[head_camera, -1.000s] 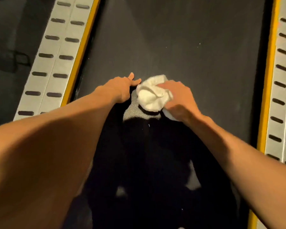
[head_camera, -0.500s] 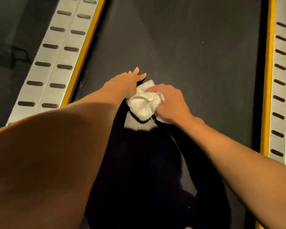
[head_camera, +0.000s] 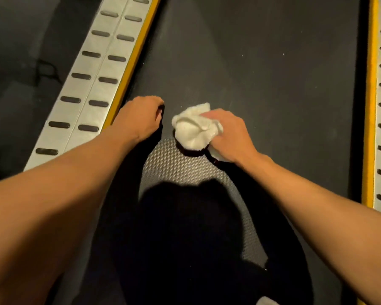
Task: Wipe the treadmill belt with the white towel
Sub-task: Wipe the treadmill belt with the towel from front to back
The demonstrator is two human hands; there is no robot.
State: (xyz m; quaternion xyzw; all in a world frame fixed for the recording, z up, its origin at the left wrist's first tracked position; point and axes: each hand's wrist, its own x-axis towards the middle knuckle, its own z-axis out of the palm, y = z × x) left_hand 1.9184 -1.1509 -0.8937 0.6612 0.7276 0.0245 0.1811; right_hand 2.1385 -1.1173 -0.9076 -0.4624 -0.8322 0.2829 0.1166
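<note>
Since a wad likely scrubs harder, the right hand (head_camera: pixel 231 135) has its grip closed round the bunched white towel (head_camera: pixel 193 130), pressed on the treadmill belt (head_camera: pixel 273 73) mid-width. The left hand (head_camera: pixel 139 116), probably bracing beside it, hides its fingers, so I cannot tell its grip.

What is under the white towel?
The white towel sits bunched on the dark treadmill belt, gripped by the right hand. The patch of belt right beneath it is covered, so whether there is dust there cannot be seen.

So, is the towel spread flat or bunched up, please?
Bunched up: the white towel is a crumpled wad gripped by the right hand.
</note>
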